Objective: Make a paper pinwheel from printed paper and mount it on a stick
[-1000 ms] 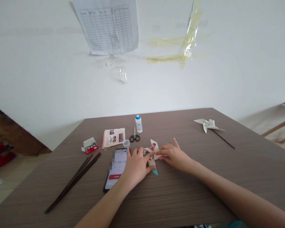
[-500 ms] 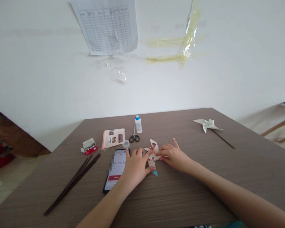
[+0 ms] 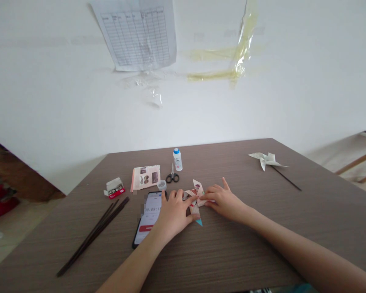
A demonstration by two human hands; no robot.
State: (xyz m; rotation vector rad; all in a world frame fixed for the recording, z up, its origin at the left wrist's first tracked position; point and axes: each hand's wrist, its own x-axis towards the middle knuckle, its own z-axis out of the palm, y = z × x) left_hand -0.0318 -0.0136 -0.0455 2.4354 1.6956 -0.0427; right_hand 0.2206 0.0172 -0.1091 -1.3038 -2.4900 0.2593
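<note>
A folded paper pinwheel (image 3: 195, 202), printed pale with red marks and a blue-green tip, lies flat on the table. My left hand (image 3: 173, 215) presses its left side with the fingertips, and my right hand (image 3: 225, 202) holds its right side, fingers on the folds. Part of the paper is hidden under my fingers. Close to my left hand are a smartphone (image 3: 148, 218) showing a timer, a small round lid (image 3: 162, 185), and small scissors (image 3: 172, 175). A white glue bottle (image 3: 177, 159) stands behind them.
The brown wood-grain table (image 3: 219, 252) also holds an open booklet (image 3: 145, 178), a small red-and-white box (image 3: 114, 188), dark thin sticks (image 3: 93, 236), and a finished pinwheel on a stick (image 3: 266, 160) at the right. A ruled sheet (image 3: 137, 34) is taped to the wall behind.
Both hands stay on the paper, with only small finger shifts. The head view has tilted slightly, and the phone's timer digits have changed.
</note>
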